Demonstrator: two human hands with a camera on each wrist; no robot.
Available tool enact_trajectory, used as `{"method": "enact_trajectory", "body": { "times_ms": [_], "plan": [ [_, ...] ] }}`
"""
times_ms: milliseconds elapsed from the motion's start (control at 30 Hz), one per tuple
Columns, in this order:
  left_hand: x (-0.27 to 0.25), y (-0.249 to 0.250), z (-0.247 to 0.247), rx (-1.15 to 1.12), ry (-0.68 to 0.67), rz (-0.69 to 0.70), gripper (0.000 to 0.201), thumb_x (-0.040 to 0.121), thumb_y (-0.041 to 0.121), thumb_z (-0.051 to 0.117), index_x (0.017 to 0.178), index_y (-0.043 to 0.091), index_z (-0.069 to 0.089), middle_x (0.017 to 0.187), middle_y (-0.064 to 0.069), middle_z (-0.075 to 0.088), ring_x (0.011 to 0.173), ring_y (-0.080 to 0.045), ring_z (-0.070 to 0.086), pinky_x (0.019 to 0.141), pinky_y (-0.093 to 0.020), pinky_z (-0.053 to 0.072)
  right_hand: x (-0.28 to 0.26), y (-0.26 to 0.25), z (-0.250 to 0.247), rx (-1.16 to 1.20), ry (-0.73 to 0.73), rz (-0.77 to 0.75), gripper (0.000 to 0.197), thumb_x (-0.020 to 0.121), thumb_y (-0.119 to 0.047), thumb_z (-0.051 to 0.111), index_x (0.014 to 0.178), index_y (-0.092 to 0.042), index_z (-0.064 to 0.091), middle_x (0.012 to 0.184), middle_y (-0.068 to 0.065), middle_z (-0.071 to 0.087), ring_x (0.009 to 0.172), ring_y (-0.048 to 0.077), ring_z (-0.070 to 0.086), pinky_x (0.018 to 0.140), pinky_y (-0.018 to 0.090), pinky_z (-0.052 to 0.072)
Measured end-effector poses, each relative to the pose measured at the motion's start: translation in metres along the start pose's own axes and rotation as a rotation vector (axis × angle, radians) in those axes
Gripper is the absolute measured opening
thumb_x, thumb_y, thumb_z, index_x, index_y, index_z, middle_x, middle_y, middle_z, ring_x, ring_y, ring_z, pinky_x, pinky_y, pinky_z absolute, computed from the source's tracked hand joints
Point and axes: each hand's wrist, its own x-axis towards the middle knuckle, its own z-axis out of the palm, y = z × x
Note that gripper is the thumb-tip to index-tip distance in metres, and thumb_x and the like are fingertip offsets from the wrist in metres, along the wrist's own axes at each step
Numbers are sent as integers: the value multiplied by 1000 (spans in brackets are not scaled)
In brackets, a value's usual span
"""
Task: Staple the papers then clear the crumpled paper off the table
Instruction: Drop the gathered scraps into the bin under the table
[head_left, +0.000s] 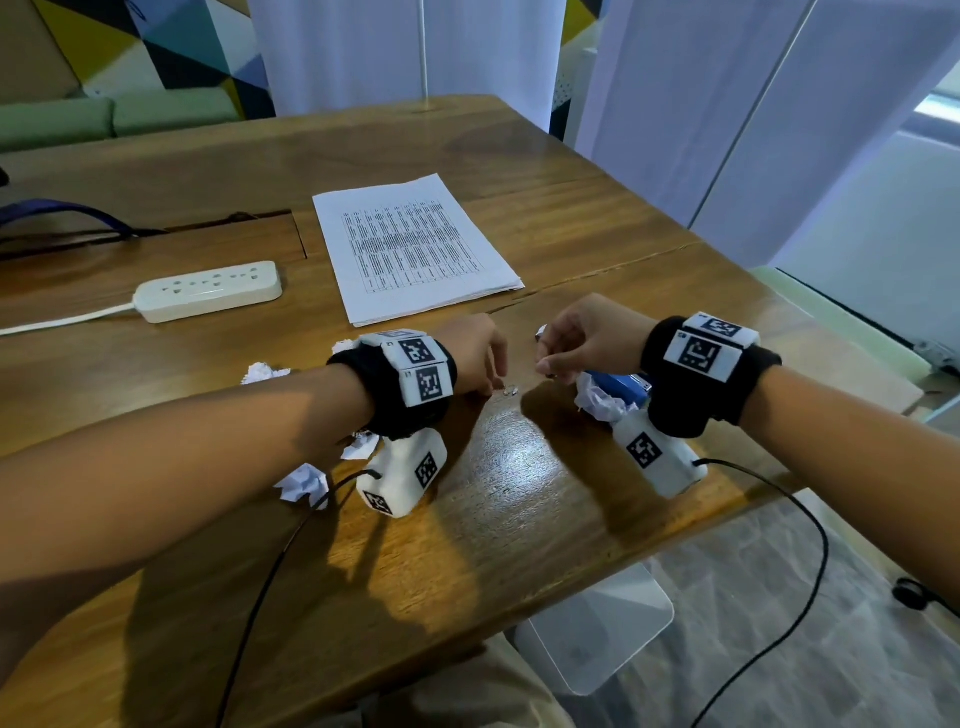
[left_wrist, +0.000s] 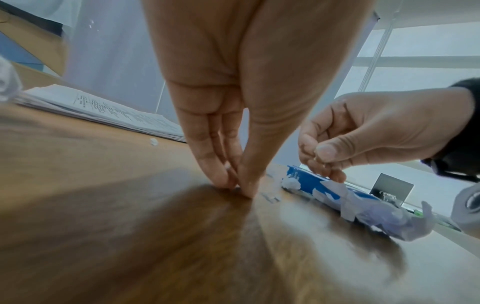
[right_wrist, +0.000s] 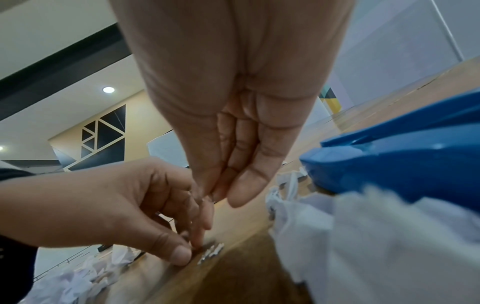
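A stack of printed papers (head_left: 415, 249) lies flat on the wooden table (head_left: 519, 519). Nearer me, my left hand (head_left: 493, 387) reaches down to the tabletop and pinches at a short silver strip of staples (right_wrist: 211, 251) with thumb and forefinger. My right hand (head_left: 545, 366) hovers just right of it, thumb pressed to curled fingers round something tiny that looks like a bit of staple. A blue stapler (head_left: 621, 387) lies under my right wrist, with a crumpled paper (head_left: 602, 402) against it. More crumpled papers (head_left: 306, 483) lie by my left forearm.
A white power strip (head_left: 208, 291) with its cord sits at the left. A closed cable hatch (head_left: 244, 239) is set into the table behind it. The table's right edge (head_left: 779, 493) runs close to my right wrist. Black wrist cables (head_left: 779, 519) trail off the front.
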Motion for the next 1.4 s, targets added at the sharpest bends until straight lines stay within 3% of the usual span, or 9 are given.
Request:
{"method": "enact_trajectory", "body": {
  "times_ms": [200,533,633,767,933,1067,1167,1300,1400],
  "plan": [
    [2,0,-1,34,-9,75,29,74,19,77,103,23,72,94,0,72,79,-9,58,64,-21,40,0,1,1,20,9,13,11,82,-14,68,72,-18,65,65,-3,67,50,-2,61,58,12,52],
    [7,-1,0,-16,3,133,26,73,19,78,99,21,73,94,1,73,65,1,53,59,-14,39,-3,4,0,14,-1,39,4,82,-15,68,79,-13,67,68,-1,68,51,-3,61,57,12,51],
    [3,0,-3,77,-10,222,29,78,18,74,106,26,72,102,2,68,80,-6,57,67,-20,42,-4,6,-4,-4,19,49,7,82,-15,68,82,-9,68,71,0,69,52,-3,62,58,12,51],
    [3,3,-4,203,-13,298,27,83,22,68,110,27,71,108,5,64,86,-3,48,65,-10,35,-3,7,-6,6,25,54,5,82,-15,68,81,-11,68,72,-1,69,53,-3,63,62,15,52],
    [5,5,-3,304,18,308,21,88,21,63,105,21,73,108,3,69,100,-14,62,82,-25,45,-2,4,-2,13,6,41,7,82,-15,68,76,-16,67,64,-6,68,51,-2,61,60,14,50],
    [8,9,1,413,-1,305,21,91,19,57,107,18,70,110,1,68,101,-19,62,77,-22,40,-2,3,-4,2,10,38,8,82,-16,68,74,-17,67,66,-4,68,53,0,61,60,15,51],
    [11,14,3,504,-56,294,20,92,15,54,106,14,68,112,-6,66,102,-24,62,86,-28,48,-4,2,-5,7,36,59,4,82,-16,68,82,-12,68,75,2,70,62,6,64,63,15,54],
    [9,22,7,669,-82,331,24,96,11,45,115,3,59,118,-13,58,104,-28,59,75,-28,42,-7,2,-7,11,60,76,3,82,-15,67,80,-14,67,73,0,69,54,-1,63,56,9,51],
    [3,26,11,787,-67,377,29,98,9,43,123,1,53,118,-14,55,101,-29,60,79,-29,49,-10,3,-7,16,63,92,4,83,-15,67,79,-15,67,73,-1,69,55,-1,63,57,10,51]
  ]
}}
